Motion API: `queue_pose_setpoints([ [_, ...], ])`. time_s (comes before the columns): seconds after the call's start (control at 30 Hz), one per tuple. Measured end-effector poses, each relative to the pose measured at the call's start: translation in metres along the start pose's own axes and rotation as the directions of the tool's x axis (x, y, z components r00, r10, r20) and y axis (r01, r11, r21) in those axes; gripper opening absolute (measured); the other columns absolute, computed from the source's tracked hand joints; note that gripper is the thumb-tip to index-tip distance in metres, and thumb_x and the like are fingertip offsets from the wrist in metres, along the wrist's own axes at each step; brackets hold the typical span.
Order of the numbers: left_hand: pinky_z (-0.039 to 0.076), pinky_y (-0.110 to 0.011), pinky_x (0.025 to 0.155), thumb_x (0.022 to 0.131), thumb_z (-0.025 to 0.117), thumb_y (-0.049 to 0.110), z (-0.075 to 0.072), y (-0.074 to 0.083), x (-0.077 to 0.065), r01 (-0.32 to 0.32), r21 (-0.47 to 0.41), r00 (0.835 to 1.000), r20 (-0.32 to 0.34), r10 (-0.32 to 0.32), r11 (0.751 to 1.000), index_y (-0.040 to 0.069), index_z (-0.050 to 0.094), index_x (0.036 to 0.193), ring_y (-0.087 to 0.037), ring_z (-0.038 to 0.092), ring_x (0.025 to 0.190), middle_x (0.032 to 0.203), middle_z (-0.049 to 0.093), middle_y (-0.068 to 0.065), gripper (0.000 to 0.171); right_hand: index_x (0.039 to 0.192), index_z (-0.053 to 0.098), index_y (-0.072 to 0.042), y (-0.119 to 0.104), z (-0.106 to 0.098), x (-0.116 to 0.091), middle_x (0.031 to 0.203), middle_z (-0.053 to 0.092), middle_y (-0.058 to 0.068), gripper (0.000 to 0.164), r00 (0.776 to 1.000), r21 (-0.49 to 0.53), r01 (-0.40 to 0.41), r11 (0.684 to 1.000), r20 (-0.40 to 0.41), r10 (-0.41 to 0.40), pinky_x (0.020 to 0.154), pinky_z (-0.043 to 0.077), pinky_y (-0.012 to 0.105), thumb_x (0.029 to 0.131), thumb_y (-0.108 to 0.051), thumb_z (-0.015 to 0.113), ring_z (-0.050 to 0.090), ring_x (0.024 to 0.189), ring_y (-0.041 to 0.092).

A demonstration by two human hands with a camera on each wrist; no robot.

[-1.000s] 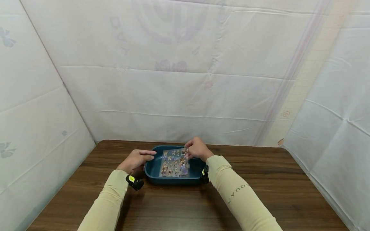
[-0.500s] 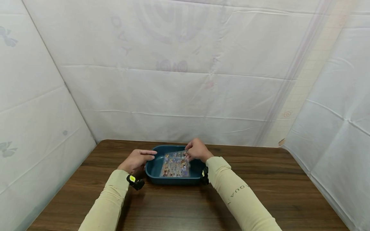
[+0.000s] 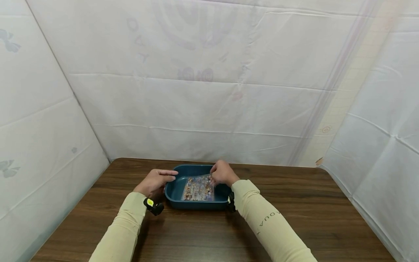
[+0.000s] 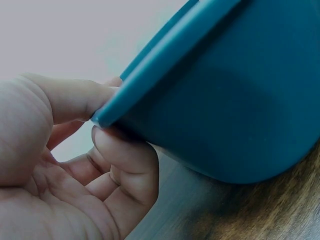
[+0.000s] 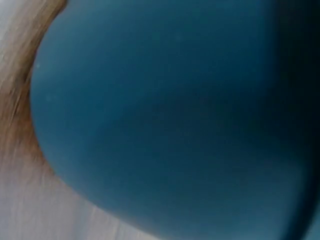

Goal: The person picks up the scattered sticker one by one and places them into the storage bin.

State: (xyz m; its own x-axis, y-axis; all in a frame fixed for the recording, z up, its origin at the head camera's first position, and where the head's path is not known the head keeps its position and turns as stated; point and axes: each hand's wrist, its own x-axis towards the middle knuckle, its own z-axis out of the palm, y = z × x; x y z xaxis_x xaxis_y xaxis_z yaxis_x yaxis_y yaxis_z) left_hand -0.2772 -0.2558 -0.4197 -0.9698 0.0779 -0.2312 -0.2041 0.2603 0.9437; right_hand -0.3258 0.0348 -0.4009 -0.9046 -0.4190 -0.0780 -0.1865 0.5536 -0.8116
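Observation:
A dark teal plastic tub [image 3: 176,185] with rounded corners stands on the table. My left hand [image 3: 154,182] grips its left rim; in the left wrist view the thumb lies over the rim [image 4: 150,65] and curled fingers [image 4: 131,157] press from below. Inside the tub lies a clear plastic sheet or bag with small colourful printed figures [image 3: 198,189]. My right hand [image 3: 224,172] reaches over the far right of the tub and pinches the sheet's upper right corner. In the right wrist view only the tub's outer wall [image 5: 150,110] shows, and the hand is hidden.
The brown wood-grain table [image 3: 294,211] extends around the tub on every side. White cloth sheets [image 3: 209,109] hang behind it and along both sides, close to the table's far edge.
My right hand has moved slightly down and nearer, and the printed plastic sheet has sunk lower and flatter into the tub. The left hand stays on the rim.

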Motion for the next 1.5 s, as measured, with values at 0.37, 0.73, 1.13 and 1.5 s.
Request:
queue_pose_setpoints([
  [0.37,0.048,-0.031,0.062,0.103,0.065,0.014,-0.0008,-0.0002,0.0016,-0.014,-0.011,1.0,0.008,0.014,1.0,0.002,0.062,0.143,-0.013,0.051,0.066,0.083,0.061,-0.001,0.042,0.112,0.076,0.01,0.0023,0.0004,0.0022,0.129,0.068,0.032,0.027,1.0,-0.067,0.004,0.998,-0.01,-0.005,0.069,0.064,0.038,0.099,0.007,0.053,0.075,0.067,0.021],
  [0.73,0.046,-0.032,0.062,0.104,0.064,0.015,0.0007,-0.0007,0.0026,-0.009,-0.006,1.0,0.021,0.009,1.0,0.002,0.061,0.145,-0.014,0.049,0.066,0.08,0.058,0.0,0.043,0.099,0.08,0.009,0.0011,0.0028,-0.0013,0.118,0.074,0.029,0.026,1.0,-0.147,0.002,0.989,-0.002,-0.002,0.065,0.063,0.036,0.098,0.006,0.055,0.073,0.06,0.017],
  [1.13,0.046,-0.031,0.06,0.103,0.066,0.015,0.0009,0.0034,0.0006,-0.009,-0.007,1.0,0.006,0.009,1.0,0.001,0.062,0.143,-0.013,0.049,0.063,0.08,0.06,0.0,0.042,0.075,0.076,-0.003,0.0015,0.0019,0.0021,0.087,0.075,0.014,0.033,1.0,-0.215,0.015,0.977,0.001,-0.015,0.057,0.054,0.027,0.094,0.008,0.052,0.06,0.052,0.009],
  [1.5,0.044,-0.032,0.058,0.103,0.065,0.014,0.0009,0.0015,0.0037,-0.02,0.003,1.0,0.001,0.02,1.0,0.001,0.062,0.143,-0.014,0.044,0.059,0.064,0.045,0.005,0.042,0.055,0.023,-0.021,0.0007,-0.001,0.0048,0.057,0.014,-0.005,0.051,0.994,-0.27,0.099,0.958,-0.018,-0.108,0.053,0.014,0.03,0.088,0.009,0.048,0.008,0.056,0.014],
])
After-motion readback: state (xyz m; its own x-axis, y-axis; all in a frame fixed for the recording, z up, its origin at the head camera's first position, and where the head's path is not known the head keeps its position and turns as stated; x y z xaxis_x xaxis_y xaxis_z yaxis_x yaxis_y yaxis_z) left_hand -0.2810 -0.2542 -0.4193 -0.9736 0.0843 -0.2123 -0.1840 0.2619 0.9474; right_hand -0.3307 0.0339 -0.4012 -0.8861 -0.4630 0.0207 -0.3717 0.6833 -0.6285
